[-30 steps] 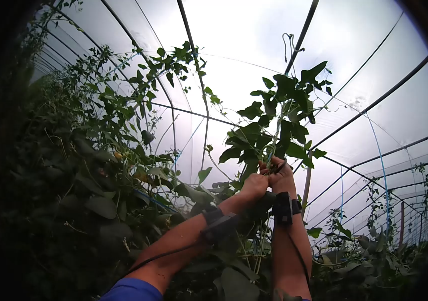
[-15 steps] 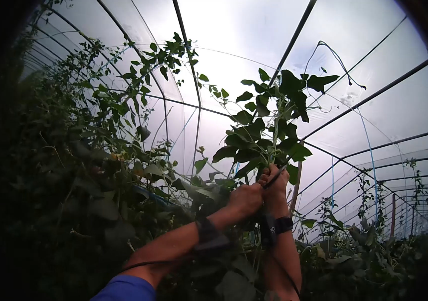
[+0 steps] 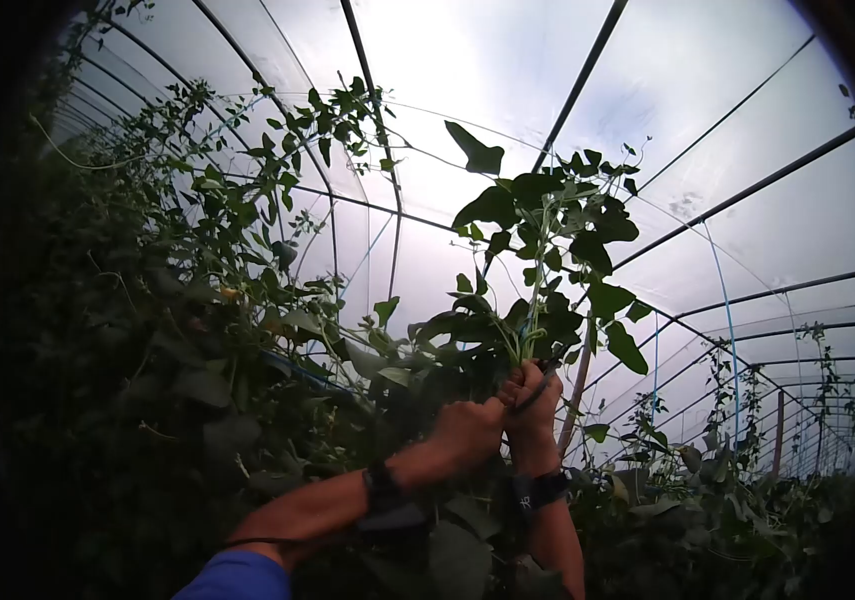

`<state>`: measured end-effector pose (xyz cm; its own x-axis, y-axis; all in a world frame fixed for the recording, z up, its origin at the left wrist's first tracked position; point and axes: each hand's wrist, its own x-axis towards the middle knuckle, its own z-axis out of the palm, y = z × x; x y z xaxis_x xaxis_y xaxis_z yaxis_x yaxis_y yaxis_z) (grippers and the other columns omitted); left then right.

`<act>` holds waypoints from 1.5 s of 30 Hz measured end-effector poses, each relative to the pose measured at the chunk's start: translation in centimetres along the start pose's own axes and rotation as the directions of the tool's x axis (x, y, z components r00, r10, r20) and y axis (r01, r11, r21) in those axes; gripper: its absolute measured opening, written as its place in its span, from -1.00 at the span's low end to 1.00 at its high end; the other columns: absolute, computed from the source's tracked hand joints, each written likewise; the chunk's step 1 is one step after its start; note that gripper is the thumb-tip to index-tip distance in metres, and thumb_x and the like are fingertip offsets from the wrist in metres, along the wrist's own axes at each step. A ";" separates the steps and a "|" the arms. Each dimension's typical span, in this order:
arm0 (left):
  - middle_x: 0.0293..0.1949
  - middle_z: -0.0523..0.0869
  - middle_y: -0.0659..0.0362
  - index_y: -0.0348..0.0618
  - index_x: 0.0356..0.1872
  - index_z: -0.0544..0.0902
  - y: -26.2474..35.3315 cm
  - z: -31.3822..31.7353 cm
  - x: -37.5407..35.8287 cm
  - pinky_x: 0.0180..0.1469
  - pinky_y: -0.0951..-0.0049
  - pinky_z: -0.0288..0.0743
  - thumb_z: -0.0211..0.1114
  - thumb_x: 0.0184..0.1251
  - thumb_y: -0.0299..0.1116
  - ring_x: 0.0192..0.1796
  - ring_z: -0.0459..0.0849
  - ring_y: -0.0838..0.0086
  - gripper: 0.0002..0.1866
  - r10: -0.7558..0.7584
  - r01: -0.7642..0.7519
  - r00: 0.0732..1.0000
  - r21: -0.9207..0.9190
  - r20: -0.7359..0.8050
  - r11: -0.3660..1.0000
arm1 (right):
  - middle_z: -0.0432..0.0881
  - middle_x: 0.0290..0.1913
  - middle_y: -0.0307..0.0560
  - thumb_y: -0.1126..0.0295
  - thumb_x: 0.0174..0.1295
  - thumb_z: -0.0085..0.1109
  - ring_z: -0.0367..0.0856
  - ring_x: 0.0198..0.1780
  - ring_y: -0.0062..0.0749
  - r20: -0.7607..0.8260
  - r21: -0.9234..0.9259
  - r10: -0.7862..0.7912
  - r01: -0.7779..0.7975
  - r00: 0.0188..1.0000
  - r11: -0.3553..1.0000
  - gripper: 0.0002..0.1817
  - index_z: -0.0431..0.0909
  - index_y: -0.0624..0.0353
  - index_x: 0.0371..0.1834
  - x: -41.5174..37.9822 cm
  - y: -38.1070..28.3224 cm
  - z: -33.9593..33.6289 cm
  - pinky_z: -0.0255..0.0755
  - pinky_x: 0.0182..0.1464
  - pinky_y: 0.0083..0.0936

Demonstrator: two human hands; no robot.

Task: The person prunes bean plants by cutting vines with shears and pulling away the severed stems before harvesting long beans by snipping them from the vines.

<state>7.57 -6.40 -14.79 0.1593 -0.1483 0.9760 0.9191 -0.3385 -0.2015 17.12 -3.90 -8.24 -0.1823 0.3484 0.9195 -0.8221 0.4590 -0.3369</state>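
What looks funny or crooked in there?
In the picture, the thin brown pole to the right of the bare right hand leans, while the distant brown pole farther right stands nearly upright. The round lens may exaggerate that. I see nothing spilled.

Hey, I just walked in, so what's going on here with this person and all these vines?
A person has both hands raised at a bunch of vine stems under a hooped frame. The right hand is closed around the base of the bunch, whose leaves spread above it. The left hand is curled right beside it; whatever it may hold is hidden.
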 end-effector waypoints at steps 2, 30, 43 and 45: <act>-0.69 0.54 -0.11 -0.19 -0.50 0.42 0.4 -0.1 -0.5 -0.57 0.01 0.45 0.11 0.08 -0.39 -0.60 0.58 -0.07 -0.89 0.030 -0.030 0.999 0.004 -0.025 1.000 | 0.22 -0.64 -0.30 0.49 0.23 -0.03 0.17 -0.73 -0.65 -0.033 0.009 0.013 -0.013 0.999 1.000 -0.86 0.21 0.01 -0.33 -0.5 0.0 -0.1 0.05 -0.75 -0.70; -0.76 0.49 0.11 -0.12 -0.59 0.40 1.8 -0.9 -10.3 -0.71 0.25 0.39 0.20 0.06 -0.38 -0.73 0.53 0.23 -0.84 0.135 -0.134 0.991 -0.031 0.018 0.990 | 0.18 -0.64 -0.31 0.52 0.20 0.00 0.13 -0.72 -0.63 -0.052 0.073 0.149 -0.145 0.988 0.987 -0.82 0.21 0.08 -0.23 -10.1 2.5 -2.0 0.06 -0.71 -0.65; -0.71 0.53 0.08 -0.15 -0.64 0.40 4.4 -2.2 -13.6 -0.70 0.22 0.38 0.19 0.06 -0.39 -0.71 0.54 0.17 -0.81 0.059 -0.058 0.998 -0.013 0.031 0.998 | 0.22 -0.63 -0.37 0.45 0.23 0.02 0.21 -0.71 -0.65 -0.054 0.038 0.166 -0.164 0.985 0.986 -0.87 0.28 0.06 -0.23 -14.2 2.1 -2.0 0.10 -0.71 -0.68; -0.70 0.53 0.11 -0.19 -0.61 0.46 5.9 -3.4 -17.8 -0.68 0.25 0.40 0.22 0.02 -0.41 -0.70 0.54 0.21 -0.85 0.087 -0.096 0.968 0.028 0.237 0.995 | 0.20 -0.64 -0.37 0.45 0.21 0.02 0.22 -0.70 -0.64 -0.089 -0.001 0.240 -0.241 0.967 0.971 -0.84 0.27 0.07 -0.20 -18.5 2.5 -3.0 0.12 -0.69 -0.67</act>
<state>8.91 -8.91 -33.64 0.3193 0.0476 0.9465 0.9094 -0.2964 -0.2919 20.04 -6.72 -26.73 -0.3253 0.5197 0.7900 -0.7532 0.3627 -0.5487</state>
